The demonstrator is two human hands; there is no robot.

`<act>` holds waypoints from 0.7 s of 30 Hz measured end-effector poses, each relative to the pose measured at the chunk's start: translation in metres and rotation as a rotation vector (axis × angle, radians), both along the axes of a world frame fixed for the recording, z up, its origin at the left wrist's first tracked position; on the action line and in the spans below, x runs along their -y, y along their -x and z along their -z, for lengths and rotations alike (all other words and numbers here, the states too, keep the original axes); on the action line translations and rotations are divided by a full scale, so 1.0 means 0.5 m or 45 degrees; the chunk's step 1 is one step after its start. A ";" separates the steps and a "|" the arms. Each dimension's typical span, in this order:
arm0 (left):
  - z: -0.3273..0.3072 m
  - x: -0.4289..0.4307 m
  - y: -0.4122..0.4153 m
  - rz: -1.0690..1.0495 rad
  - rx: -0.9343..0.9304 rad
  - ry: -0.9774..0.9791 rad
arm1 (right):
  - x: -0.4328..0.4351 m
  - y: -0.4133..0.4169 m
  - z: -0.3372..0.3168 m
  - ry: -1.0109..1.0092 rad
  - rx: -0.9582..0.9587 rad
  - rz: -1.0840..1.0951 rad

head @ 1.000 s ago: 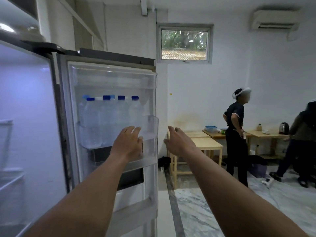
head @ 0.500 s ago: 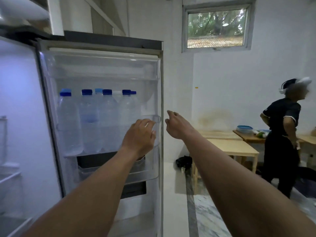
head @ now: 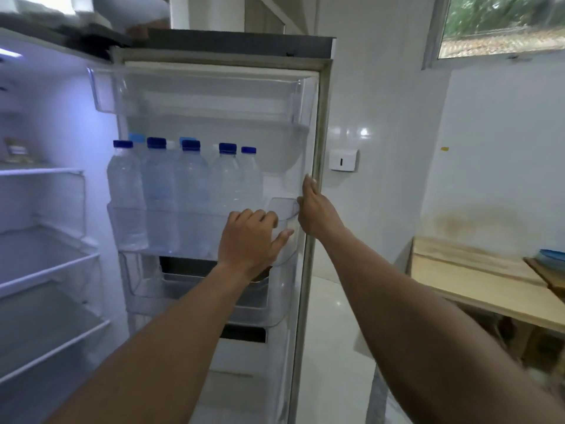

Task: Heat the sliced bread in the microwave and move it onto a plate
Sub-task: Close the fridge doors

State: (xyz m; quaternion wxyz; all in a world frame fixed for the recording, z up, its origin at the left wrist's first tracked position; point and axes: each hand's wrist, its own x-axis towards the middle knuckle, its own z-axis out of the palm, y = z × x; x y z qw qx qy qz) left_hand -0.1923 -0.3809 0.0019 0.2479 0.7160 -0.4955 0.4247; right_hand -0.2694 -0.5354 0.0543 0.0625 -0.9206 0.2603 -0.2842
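The fridge [head: 61, 123] stands open, its door [head: 321, 123] swung to the right, and both hands are on that door, not in the cabinet. The left hand [head: 249, 238] grasps the clear plastic bin [head: 282, 209] on the door's inside, fingers [head: 255, 215] curled over its rim and thumb against its front wall. The right hand [head: 316, 211] lies flat on the door's outer edge, fingers [head: 308, 186] straight and pointing up along the grey gasket. No sliced bread can be made out. The one candidate is a blurred pale packet [head: 16, 151] on an upper glass shelf [head: 39, 171] at far left, too soft to name. If that is it, it lies well to the left of both hands and deeper in, with the left hand nearer. In the bin, upright blue-capped bottles [head: 189, 185] stand in a row, smooth and translucent. A bare wooden table [head: 477, 280] sits at right.
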 end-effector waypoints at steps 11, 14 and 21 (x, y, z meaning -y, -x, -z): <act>-0.014 -0.084 0.028 -0.051 -0.091 -0.019 | -0.036 0.052 0.020 0.064 0.083 -0.135; -0.013 -0.125 0.039 -0.123 -0.121 -0.017 | -0.063 0.072 0.023 0.086 0.058 -0.185; -0.018 -0.217 0.090 -0.347 -0.259 0.014 | -0.131 0.142 0.001 0.218 0.068 -0.231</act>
